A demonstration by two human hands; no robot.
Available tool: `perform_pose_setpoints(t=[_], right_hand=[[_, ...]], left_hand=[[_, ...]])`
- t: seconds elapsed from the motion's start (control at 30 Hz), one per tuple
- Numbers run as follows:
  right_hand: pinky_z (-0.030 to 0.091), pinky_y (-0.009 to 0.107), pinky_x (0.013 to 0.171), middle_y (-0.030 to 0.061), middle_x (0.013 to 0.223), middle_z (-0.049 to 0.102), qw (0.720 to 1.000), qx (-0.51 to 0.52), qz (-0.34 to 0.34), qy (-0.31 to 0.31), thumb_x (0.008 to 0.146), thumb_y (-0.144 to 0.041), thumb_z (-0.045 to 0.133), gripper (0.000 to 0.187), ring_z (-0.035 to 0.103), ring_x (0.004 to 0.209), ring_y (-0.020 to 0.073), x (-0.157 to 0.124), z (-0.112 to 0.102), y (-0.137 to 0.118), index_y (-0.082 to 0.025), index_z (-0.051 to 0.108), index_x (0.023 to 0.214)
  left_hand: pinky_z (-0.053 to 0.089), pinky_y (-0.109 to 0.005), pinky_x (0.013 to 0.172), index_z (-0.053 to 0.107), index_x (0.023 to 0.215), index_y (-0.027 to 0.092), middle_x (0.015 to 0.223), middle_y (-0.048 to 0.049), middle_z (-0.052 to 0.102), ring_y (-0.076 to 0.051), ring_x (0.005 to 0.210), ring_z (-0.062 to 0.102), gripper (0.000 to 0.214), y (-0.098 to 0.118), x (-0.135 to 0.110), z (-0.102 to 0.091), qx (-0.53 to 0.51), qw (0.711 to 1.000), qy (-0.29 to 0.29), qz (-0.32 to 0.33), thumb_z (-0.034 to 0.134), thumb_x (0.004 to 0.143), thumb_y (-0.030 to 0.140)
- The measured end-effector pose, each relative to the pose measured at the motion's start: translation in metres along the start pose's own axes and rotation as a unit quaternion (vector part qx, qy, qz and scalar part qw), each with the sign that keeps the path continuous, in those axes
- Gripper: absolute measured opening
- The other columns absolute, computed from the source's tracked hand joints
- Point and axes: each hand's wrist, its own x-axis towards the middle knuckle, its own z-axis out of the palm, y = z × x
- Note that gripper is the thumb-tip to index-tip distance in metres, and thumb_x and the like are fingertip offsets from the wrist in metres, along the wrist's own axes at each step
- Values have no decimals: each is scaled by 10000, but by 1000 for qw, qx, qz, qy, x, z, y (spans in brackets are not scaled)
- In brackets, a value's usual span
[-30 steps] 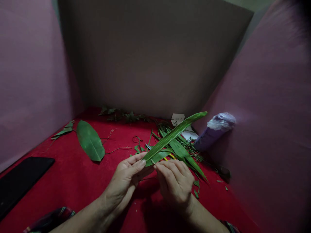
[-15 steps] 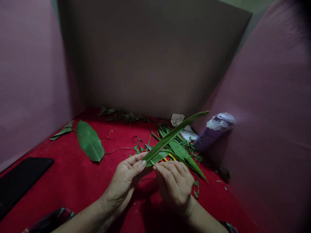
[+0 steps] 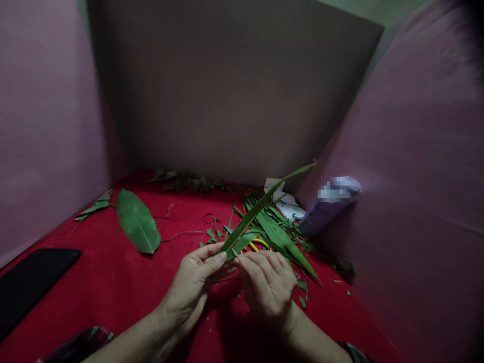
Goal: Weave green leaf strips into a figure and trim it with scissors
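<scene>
My left hand (image 3: 200, 275) is closed on the near end of a long, narrow green leaf (image 3: 253, 213), pinching it between thumb and fingers. The leaf slants up to the right, its thin tip bent, and a shorter part of leaf shows under it at the grip. In the fingertips of my right hand (image 3: 268, 285) is a thin pale toothpick (image 3: 234, 252), its point against the leaf beside my left thumb. Just beyond my hands lie scissors with yellow handles (image 3: 260, 243), partly covered by the leaf. Another long leaf (image 3: 289, 244) rests on the red cloth to their right.
A broad leaf (image 3: 138, 222) lies at left on the red cloth (image 3: 151, 292). A black flat object (image 3: 36, 282) is at the left edge. Leaf scraps, white papers (image 3: 289, 205) and a plastic-topped purple object (image 3: 328, 212) are at right. Walls rise around.
The long leaf now stands a little steeper, its tip shifted up and left. Both hands keep their grips, with the toothpick still at the leaf. The view has shifted slightly.
</scene>
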Motion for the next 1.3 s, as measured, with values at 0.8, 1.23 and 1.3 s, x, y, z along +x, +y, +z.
perform_pose_setpoints(t=[0.8, 1.23, 1.3], right_hand=[[394, 300, 605, 38, 717, 665, 999, 15, 30, 12, 721, -114, 611, 129, 570, 662, 159, 6, -3, -2, -149, 597, 845], [401, 301, 626, 26, 737, 670, 999, 34, 38, -13, 741, -122, 595, 105, 579, 666, 148, 2, -1, -4, -170, 598, 835], [399, 297, 617, 25, 725, 668, 999, 31, 33, -7, 738, -122, 600, 113, 577, 664, 147, 3, -2, -4, -168, 596, 841]], left_hand=[[386, -149, 376, 584, 765, 105, 717, -80, 654, -89, 477, 570, 189, 0, -1, -1, 120, 992, 18, -28, 648, 691, 266], [417, -153, 358, 564, 755, 95, 643, -43, 622, -100, 465, 582, 198, -2, 1, -2, 133, 991, 1, -5, 633, 706, 274], [416, -151, 361, 566, 755, 92, 665, -52, 629, -94, 466, 578, 190, -1, 1, -2, 135, 991, 3, -6, 627, 711, 267]])
